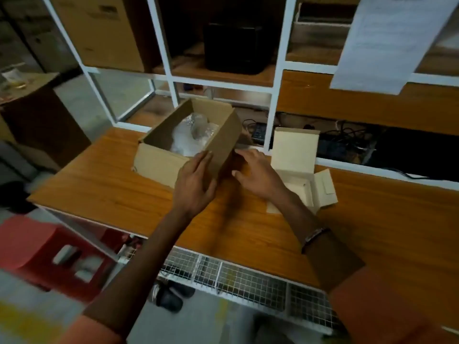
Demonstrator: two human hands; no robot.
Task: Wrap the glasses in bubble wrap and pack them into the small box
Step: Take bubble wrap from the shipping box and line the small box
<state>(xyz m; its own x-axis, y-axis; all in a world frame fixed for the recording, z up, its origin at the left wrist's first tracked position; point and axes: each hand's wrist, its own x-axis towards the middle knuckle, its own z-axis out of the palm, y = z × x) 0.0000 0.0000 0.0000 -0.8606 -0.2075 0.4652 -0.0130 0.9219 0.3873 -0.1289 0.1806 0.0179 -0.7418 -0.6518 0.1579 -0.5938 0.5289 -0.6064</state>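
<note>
A small brown cardboard box [159, 160] stands open on the wooden table [124, 194], its flaps raised. Inside it lies a bundle of bubble wrap [193, 135] with a glass shape showing through it. My left hand [195, 184] rests with flat fingers against the box's near right flap. My right hand [255, 172] is on the other side of that same flap, fingers spread and touching the cardboard low down. Neither hand closes around anything.
An open pale carton [298, 170] with its lid up sits just right of my right hand. Behind the table are white-framed shelves [278, 78] holding a large box, a black case and cables. A red stool [49, 252] stands on the floor at left.
</note>
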